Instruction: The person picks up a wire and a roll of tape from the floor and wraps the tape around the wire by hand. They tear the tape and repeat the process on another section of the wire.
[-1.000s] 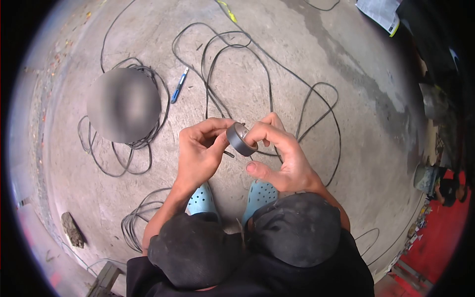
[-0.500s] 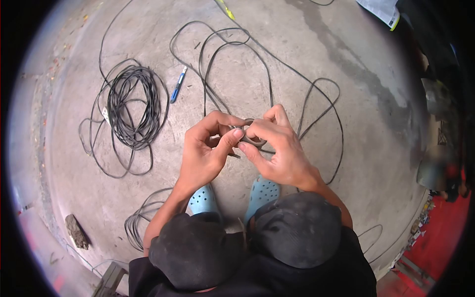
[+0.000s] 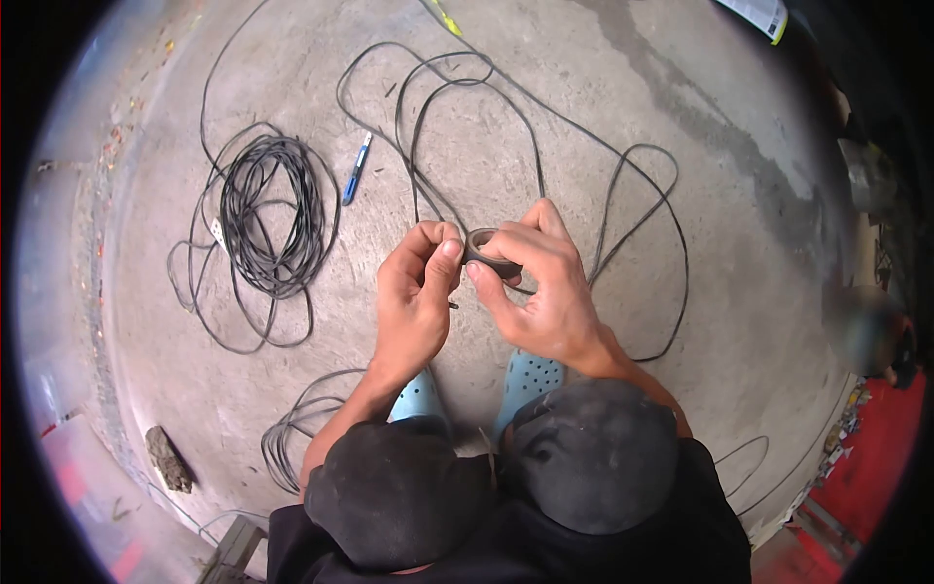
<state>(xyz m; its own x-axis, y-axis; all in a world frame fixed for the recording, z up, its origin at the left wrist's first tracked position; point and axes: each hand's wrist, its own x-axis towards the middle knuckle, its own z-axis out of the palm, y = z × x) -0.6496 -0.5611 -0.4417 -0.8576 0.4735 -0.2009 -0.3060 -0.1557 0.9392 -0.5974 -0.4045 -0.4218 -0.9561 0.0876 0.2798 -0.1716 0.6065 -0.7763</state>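
Note:
A roll of dark electrical tape is gripped by my right hand, its fingers reaching into the ring and the thumb at its near edge. Close by on the left, my left hand is closed in a pinch on a thin black cable, mostly hidden by the fingers. A short dark end pokes out below that hand. From both hands the cable runs in loose loops over the concrete floor ahead.
A large coil of black cable lies to the left, beside a blue utility knife. More cable loops rest near my left knee. My light blue clogs stand below my hands. A stone-like chunk sits at lower left.
My hands have drawn slightly apart, and the tape roll now shows more clearly in my right hand. The whole view has shifted slightly.

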